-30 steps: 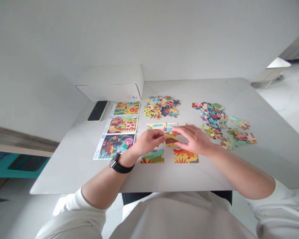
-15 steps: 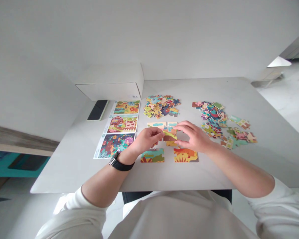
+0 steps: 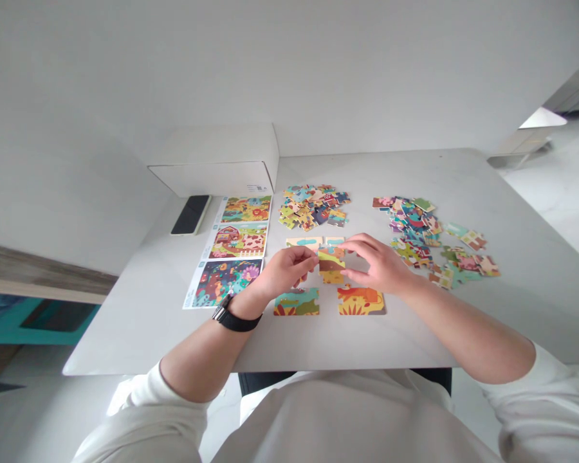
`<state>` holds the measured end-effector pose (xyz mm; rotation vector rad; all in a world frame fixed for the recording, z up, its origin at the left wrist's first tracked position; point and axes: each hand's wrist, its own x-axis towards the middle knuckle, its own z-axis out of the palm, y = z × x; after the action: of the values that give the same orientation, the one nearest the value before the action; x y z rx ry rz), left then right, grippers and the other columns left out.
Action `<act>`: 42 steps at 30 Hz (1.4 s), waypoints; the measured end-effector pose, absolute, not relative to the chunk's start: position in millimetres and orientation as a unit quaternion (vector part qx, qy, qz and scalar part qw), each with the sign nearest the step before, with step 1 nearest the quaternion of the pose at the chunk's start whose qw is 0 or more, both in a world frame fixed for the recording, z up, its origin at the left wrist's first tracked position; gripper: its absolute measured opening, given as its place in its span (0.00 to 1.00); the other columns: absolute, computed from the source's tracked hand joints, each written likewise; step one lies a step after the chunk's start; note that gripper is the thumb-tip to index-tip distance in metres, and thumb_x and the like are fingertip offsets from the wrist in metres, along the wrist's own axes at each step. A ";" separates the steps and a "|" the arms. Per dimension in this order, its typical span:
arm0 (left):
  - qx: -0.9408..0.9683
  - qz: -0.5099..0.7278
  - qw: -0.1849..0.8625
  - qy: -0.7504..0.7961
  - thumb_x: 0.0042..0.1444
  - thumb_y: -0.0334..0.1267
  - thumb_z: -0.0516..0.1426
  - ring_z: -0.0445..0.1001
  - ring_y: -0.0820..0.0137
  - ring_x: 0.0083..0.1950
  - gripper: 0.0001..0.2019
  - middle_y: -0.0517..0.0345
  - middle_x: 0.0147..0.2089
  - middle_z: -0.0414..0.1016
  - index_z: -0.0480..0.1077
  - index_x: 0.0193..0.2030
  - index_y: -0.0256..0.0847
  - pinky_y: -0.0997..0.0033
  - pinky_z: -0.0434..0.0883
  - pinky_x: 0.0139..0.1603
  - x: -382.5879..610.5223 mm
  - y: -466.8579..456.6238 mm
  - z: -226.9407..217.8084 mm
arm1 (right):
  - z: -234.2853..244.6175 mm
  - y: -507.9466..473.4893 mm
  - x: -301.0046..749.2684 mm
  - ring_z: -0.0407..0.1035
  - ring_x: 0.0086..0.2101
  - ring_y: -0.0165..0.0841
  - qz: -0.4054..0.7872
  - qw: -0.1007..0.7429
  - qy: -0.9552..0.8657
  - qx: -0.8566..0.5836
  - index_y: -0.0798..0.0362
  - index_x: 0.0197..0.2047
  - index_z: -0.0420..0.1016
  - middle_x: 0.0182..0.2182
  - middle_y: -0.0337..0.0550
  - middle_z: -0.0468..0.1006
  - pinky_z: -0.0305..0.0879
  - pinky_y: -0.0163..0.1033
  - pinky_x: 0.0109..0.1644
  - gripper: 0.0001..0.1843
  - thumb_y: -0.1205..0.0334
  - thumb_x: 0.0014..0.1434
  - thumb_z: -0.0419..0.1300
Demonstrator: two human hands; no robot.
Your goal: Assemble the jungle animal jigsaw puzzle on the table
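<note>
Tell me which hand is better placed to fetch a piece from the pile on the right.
The right hand, it seems: it is nearer the right pile, while the left hand lies left of the puzzle pieces between them.

White rectangular box (image 3: 212, 177), small printed label low on its front face; stands against plain whitish wall (image 3: 347, 77).
Flat phone (image 3: 191, 215), black screen, pale edge; lies face up just before the box.
Pale grey, smooth-topped desk (image 3: 145, 292), rounded corners.

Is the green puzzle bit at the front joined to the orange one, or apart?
Apart: a strip of bare table shows between the green puzzle bit and the orange puzzle bit.
</note>
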<state>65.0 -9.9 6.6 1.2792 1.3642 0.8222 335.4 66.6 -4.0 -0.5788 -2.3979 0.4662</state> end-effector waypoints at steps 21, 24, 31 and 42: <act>0.550 0.319 0.486 0.600 0.63 0.57 0.63 0.65 0.77 0.19 0.19 0.64 0.24 0.71 0.74 0.37 0.41 0.77 0.62 0.20 62.8 -9.9 9.5 | -4.4 71.3 336.7 0.80 0.52 0.45 0.171 0.302 -0.910 -0.226 0.43 0.67 0.74 0.56 0.50 0.81 0.80 0.52 0.56 0.26 0.55 0.68 0.69; 0.559 0.314 0.483 0.596 0.63 0.58 0.63 0.65 0.76 0.20 0.20 0.63 0.24 0.71 0.74 0.36 0.41 0.77 0.62 0.20 60.9 -8.9 6.7 | -5.8 72.0 335.8 0.78 0.56 0.47 0.162 0.303 -0.916 -0.206 0.44 0.69 0.72 0.57 0.52 0.80 0.79 0.54 0.60 0.29 0.57 0.67 0.70; 0.565 0.310 0.474 0.600 0.62 0.61 0.64 0.65 0.75 0.21 0.22 0.62 0.24 0.72 0.74 0.33 0.42 0.76 0.62 0.20 62.6 -8.3 6.1 | -9.8 70.2 331.5 0.76 0.59 0.46 0.147 0.307 -0.923 -0.178 0.43 0.73 0.68 0.59 0.51 0.81 0.78 0.56 0.62 0.31 0.64 0.69 0.65; 0.543 0.356 0.487 0.584 0.65 0.65 0.61 0.70 0.75 0.24 0.26 0.57 0.34 0.77 0.79 0.48 0.40 0.76 0.68 0.21 60.1 -7.3 7.0 | -10.4 141.7 392.5 0.73 0.63 0.50 0.081 0.308 -0.852 -0.416 0.46 0.63 0.78 0.60 0.52 0.80 0.68 0.61 0.71 0.23 0.62 0.65 0.67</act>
<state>60.1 -7.3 7.0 1.3204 1.4205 0.8654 392.5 141.7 -10.4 -1.0988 -2.2521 0.2152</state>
